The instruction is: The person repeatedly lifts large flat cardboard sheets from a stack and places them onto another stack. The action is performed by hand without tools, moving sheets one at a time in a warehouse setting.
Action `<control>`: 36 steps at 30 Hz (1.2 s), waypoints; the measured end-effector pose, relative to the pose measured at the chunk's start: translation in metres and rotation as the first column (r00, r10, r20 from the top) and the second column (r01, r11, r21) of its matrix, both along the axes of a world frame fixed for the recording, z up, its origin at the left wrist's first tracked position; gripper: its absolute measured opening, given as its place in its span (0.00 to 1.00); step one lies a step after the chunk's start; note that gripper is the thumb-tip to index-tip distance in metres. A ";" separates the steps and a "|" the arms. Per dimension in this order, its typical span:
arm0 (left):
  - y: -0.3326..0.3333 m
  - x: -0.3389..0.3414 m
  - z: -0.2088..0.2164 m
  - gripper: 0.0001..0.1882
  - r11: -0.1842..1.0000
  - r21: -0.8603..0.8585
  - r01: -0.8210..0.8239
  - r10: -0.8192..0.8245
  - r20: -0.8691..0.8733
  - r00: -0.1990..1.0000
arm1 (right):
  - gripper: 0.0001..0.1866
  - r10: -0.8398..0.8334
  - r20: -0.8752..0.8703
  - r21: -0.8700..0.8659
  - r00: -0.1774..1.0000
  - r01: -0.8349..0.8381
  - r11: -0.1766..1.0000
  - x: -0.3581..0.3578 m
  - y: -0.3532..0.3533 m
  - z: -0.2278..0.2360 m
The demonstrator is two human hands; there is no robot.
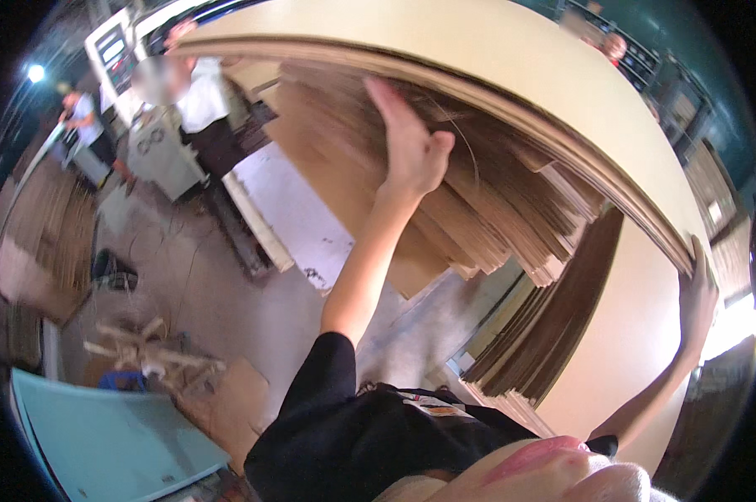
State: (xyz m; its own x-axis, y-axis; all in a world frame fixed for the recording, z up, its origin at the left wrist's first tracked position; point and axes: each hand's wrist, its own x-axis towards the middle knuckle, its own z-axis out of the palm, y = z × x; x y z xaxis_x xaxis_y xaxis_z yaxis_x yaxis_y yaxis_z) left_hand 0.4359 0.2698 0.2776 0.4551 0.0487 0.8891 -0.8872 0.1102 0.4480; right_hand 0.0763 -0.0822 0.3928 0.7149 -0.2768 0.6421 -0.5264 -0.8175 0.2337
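A wide stack of thin cream-faced boards [478, 46] is raised in front of me, its layered brown edge curving from upper left to right. My right hand [697, 293] grips the stack's near right edge, with its fingers over the rim. Beneath the boards, my left hand [411, 146] is raised with fingers stretched and thumb apart. It holds nothing, and I cannot tell whether its fingertips touch the boards' underside. Brown sheets [478, 209] lie in uneven piles below and behind that hand. More dark-edged boards [553, 335] stand beside a large cream panel [625, 326] at the right.
A person in a white shirt [202, 100] stands at the far left end of the boards, near a grey machine cabinet [162, 155]. Another person [85, 121] is farther left. A light blue panel [118, 435] and wooden scraps [148, 347] are at lower left. Someone [614, 46] shows beyond the stack.
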 end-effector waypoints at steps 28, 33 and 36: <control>-0.059 -0.003 -0.029 0.23 0.991 0.125 0.046 -0.036 -0.085 0.996 | 0.60 0.503 0.840 0.043 0.206 -0.948 0.316 -0.015 0.002 -0.037; -0.027 -0.017 -0.020 0.26 0.960 0.241 -0.141 0.137 0.030 0.990 | 0.61 0.526 0.847 0.102 0.081 -0.995 -0.011 0.074 0.112 -0.052; -0.027 -0.013 -0.026 0.31 0.942 0.278 -0.190 0.178 0.066 0.982 | 0.47 0.786 0.585 0.122 0.198 -0.980 0.157 0.133 0.173 -0.024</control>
